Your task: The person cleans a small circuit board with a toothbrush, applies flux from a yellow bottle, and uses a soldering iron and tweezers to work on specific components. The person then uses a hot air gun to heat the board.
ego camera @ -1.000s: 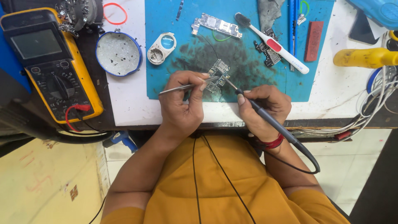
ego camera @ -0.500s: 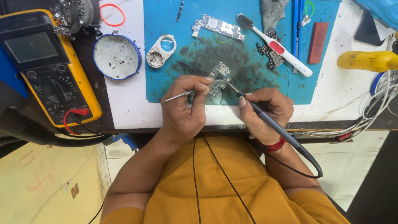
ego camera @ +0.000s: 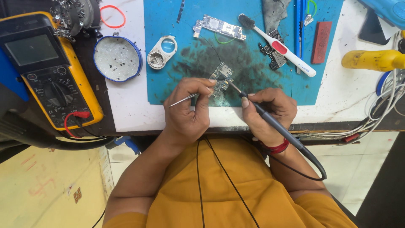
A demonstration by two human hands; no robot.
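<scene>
One small green circuit board (ego camera: 221,79) lies on the blue work mat (ego camera: 168,88) near the desk's front edge, between both hands. The left hand (ego camera: 187,112) has its grip closed on thin metal tweezers (ego camera: 190,96), tips at the board. The right hand (ego camera: 268,110) has its grip wrapped around a black corded soldering iron (ego camera: 270,120), its tip touching the board. Farther back lie a white and red toothbrush (ego camera: 280,46) and a second long circuit board (ego camera: 219,27); a yellow multimeter (ego camera: 46,69) sits well to the left.

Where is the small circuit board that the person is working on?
In the head view, the small circuit board lies on the blue mat, between tweezers and soldering iron.
</scene>
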